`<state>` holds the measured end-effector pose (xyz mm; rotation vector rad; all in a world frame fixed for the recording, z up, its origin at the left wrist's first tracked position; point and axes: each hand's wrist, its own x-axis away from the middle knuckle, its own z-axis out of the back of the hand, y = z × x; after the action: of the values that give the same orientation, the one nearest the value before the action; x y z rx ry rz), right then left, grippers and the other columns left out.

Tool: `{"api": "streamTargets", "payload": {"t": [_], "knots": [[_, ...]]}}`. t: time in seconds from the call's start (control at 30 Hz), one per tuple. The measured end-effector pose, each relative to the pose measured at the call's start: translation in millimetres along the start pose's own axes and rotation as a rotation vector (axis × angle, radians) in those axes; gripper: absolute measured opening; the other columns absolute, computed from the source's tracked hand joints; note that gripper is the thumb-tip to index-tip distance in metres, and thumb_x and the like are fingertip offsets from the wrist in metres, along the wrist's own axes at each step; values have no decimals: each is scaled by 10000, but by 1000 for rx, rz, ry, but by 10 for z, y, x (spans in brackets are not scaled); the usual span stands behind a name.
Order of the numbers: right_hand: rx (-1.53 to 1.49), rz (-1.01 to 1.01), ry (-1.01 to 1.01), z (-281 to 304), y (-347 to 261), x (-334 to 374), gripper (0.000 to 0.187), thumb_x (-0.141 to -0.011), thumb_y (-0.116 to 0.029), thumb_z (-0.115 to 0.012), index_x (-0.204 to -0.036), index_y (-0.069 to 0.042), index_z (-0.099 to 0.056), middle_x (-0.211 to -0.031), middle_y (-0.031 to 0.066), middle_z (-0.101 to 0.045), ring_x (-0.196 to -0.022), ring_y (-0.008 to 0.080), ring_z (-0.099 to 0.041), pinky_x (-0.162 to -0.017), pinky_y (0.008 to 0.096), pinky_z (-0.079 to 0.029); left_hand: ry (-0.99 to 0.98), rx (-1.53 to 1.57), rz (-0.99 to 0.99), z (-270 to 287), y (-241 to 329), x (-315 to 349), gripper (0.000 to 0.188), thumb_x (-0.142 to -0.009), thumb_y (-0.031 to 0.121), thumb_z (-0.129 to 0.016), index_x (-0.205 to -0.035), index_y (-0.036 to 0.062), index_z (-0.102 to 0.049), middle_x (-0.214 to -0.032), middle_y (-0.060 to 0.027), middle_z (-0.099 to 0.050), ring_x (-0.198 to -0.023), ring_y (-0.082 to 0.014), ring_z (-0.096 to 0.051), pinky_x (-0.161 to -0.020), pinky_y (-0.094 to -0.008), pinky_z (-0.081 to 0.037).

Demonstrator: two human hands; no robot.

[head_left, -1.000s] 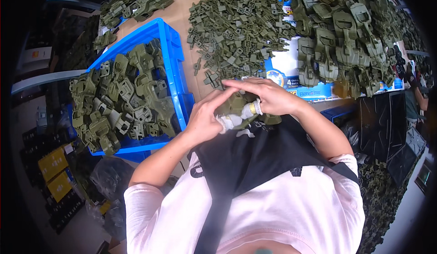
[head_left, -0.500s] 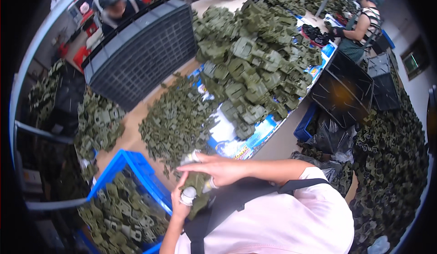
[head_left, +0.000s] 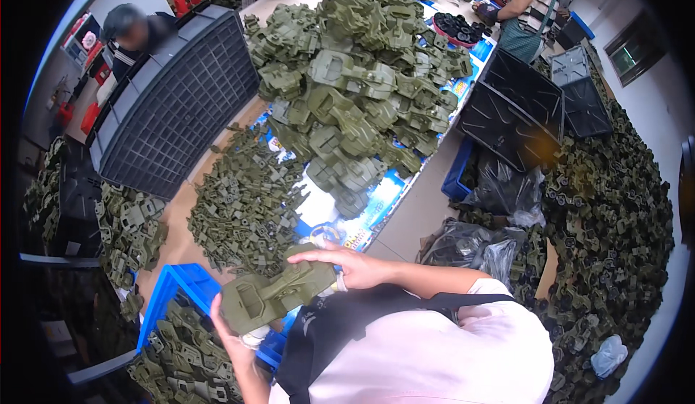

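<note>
Before my chest an olive-green plastic toy vehicle body (head_left: 279,288) is tilted, with a square recess at its left end. My left hand (head_left: 228,335) is closed round that left end. My right hand (head_left: 355,268) grips the other end, its index finger lying along the top. White wraps cover some fingertips on both hands. Just beyond lies a heap of small green plastic parts (head_left: 246,212). Farther off rises a tall pile of similar green vehicle bodies (head_left: 355,107). Below my left hand a blue crate (head_left: 165,295) holds several more green parts.
A large black grid-bottomed crate (head_left: 181,107) stands on its side at the table's left. Right of the table are black crates (head_left: 514,114), dark plastic bags (head_left: 474,248) and a wide heap of green and black parts (head_left: 608,259). Co-workers (head_left: 532,9) are around the table.
My hands have moved apart, and the vehicle body, mostly covered before, now shows between them. The view has shifted, so the table's contents appear farther left and up.
</note>
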<state>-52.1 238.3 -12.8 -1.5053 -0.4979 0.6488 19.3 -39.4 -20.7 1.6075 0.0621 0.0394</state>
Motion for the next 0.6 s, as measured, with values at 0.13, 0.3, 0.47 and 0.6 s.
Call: {"api": "streamTargets", "payload": {"t": [0.13, 0.3, 0.47, 0.6], "knots": [[150, 50, 112, -26, 136, 165, 620, -703, -12, -620, -1290, -139, -467, -1289, 89, -475, -1196, 281, -396, -1005, 366, -280, 41, -162, -18, -81, 5, 70, 954, -498, 246, -873, -1275, 103, -338, -1212, -87, -461, -1100, -246, -512, -926, -375, -444], [98, -113, 290, -4, 440, 257, 601, -728, -133, -709, -1277, -109, -466, -1277, 109, -482, -1183, 277, -424, -1002, 366, -314, -41, -143, 216, -345, -140, -260, 964, -591, 152, -786, -1396, 108, -258, -1379, -85, -349, -1243, -282, -379, -1018, -406, -337], [358, 143, 1083, 1425, -44, 71, 557, -747, -11, -615, -1273, 17, -432, -1313, 150, -440, -1236, 241, -394, -1042, 328, -289, -7, -210, 31, -297, 94, -520, 856, -787, 289, -634, -1443, 156, -101, -1394, -181, -304, -1270, -311, -343, -1049, -443, -260], [577, 484, 1370, 3424, -211, -481, 611, -717, 33, -591, -1300, -13, -412, -1195, 166, -519, -1116, 244, -475, -966, 347, -361, 182, -246, 223, 99, -13, -469, 514, -819, 114, -542, -1319, 88, -426, -1191, -102, -534, -1121, -190, -492, -958, -317, -354]]}}
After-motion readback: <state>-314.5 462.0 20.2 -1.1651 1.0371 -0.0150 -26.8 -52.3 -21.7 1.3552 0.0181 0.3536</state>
